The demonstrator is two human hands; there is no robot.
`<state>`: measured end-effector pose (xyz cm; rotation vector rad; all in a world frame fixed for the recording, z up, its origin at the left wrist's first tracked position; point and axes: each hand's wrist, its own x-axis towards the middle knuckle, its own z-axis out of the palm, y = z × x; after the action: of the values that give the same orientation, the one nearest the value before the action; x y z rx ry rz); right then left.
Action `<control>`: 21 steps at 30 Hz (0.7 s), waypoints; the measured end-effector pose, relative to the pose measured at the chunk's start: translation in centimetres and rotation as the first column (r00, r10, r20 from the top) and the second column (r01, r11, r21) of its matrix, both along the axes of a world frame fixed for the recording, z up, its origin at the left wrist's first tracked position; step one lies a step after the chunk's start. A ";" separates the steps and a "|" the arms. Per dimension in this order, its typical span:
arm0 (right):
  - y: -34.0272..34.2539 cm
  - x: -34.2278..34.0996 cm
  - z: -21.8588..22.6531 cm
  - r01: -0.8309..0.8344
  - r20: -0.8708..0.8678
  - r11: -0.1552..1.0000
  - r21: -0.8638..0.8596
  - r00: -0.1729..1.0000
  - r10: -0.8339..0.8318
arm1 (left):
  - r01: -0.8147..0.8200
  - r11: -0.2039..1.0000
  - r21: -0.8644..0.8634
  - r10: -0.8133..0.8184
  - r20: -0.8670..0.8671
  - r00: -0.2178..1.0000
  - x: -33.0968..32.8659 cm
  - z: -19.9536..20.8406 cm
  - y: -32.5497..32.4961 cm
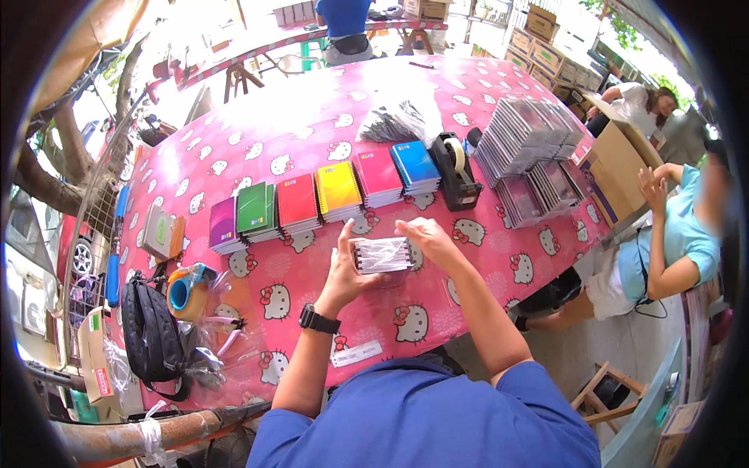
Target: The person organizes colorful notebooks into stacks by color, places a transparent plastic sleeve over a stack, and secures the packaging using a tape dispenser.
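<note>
A small stack of notebooks [382,257], its white page edges upward under what looks like glossy clear plastic, stands on the table in front of me. My left hand [349,269] grips its left side, thumb along the near face and fingers at the far side. At the stack's upper right, my right hand [429,236] is closed in a pinch; what lies between its fingertips is too small to make out. Just beyond is a row of spiral notebook piles: purple [223,221], green [256,207], red [297,201], yellow [338,186], pink [379,173] and blue [414,162].
A black tape dispenser [456,175] stands right of the row, near wrapped notebook stacks [527,144]. Behind lies a plastic bag pile [394,123]. At left are a black bag [152,331] and tape rolls [187,292]. A co-worker [671,234] sits at right by a carton [620,171].
</note>
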<state>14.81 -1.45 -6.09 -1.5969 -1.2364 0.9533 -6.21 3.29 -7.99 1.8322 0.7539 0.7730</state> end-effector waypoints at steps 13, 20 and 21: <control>0.1 -1.3 2.5 0.091 0.092 0.994 0.065 0.991 -0.097 | -0.104 0.934 0.342 0.111 0.001 0.994 -0.4 0.0 -0.5; -3.1 -4.2 3.3 0.144 0.526 0.989 0.031 0.839 -0.139 | -0.263 0.946 0.189 0.250 0.088 0.964 1.8 -1.1 -4.3; -3.1 -4.5 3.5 0.122 0.533 0.991 0.058 0.836 -0.134 | -0.349 0.905 0.243 0.320 0.151 0.935 2.4 -1.7 -5.7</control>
<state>10.33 -4.58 -2.61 -1.9799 -1.4759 0.4053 -3.84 -2.44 -9.69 1.9021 0.9455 1.2394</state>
